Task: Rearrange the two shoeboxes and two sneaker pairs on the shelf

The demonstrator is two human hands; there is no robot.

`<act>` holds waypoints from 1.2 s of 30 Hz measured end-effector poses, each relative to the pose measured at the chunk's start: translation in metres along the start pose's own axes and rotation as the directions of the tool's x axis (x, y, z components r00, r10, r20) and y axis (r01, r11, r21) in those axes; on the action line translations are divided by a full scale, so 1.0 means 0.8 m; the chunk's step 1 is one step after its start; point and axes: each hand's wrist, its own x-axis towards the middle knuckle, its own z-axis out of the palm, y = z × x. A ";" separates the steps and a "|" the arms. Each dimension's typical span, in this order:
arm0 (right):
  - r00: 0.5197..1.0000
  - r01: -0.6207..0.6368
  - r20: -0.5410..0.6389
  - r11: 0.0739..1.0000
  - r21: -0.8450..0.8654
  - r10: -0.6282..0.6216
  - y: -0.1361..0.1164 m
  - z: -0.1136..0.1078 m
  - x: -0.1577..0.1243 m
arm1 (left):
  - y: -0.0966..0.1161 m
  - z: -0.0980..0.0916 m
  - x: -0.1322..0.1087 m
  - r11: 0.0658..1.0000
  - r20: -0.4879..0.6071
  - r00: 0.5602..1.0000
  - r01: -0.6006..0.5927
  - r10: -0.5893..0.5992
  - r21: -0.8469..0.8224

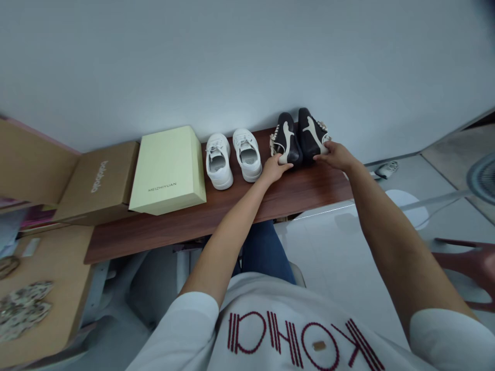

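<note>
A pair of black sneakers with cream trim stands at the right end of a narrow reddish-brown shelf, close together with toes toward the wall. My left hand grips the heel of the left black sneaker, thumb at its back. On the other side, my right hand is closed on the heel of the right black sneaker, which leans a little. Just left of them sit two white sneakers, the nearer white sneaker and the farther white sneaker, laces toward the wall.
The wooden shelf runs along a pale wall. A pale green shoebox and a brown cardboard box stand at its left. A tan table is lower left; a red stool and a fan are at right.
</note>
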 end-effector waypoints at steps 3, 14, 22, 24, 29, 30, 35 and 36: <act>0.999 0.034 -0.030 0.989 -0.146 -0.039 -0.011 -0.006 0.000 | 0.011 -0.001 0.001 0.996 0.018 0.998 -0.065 0.064 0.069; 0.986 0.136 0.162 0.727 -0.673 -0.035 -0.084 -0.021 -0.012 | 0.075 -0.033 -0.017 0.803 0.281 0.957 -0.221 0.070 0.553; 0.972 0.158 0.233 0.683 -0.713 0.019 -0.100 -0.013 -0.004 | 0.088 -0.035 -0.021 0.761 0.251 0.968 -0.158 -0.007 0.629; 0.971 0.162 0.238 0.677 -0.718 0.020 -0.100 -0.011 -0.004 | 0.088 -0.034 -0.019 0.761 0.251 0.968 -0.151 -0.016 0.631; 0.974 0.161 0.227 0.663 -0.731 0.014 -0.098 -0.005 -0.002 | 0.082 -0.025 -0.010 0.781 0.247 0.969 -0.132 -0.029 0.610; 0.974 0.158 0.224 0.667 -0.728 0.014 -0.097 -0.003 -0.001 | 0.080 -0.023 -0.008 0.794 0.244 0.969 -0.129 -0.025 0.595; 0.982 0.133 0.189 0.725 -0.676 -0.004 -0.088 0.005 0.003 | 0.075 -0.017 0.001 0.827 0.220 0.975 -0.135 0.014 0.546; 0.984 0.126 0.180 0.736 -0.665 -0.006 -0.087 0.005 0.004 | 0.076 -0.017 0.002 0.823 0.221 0.975 -0.139 0.017 0.550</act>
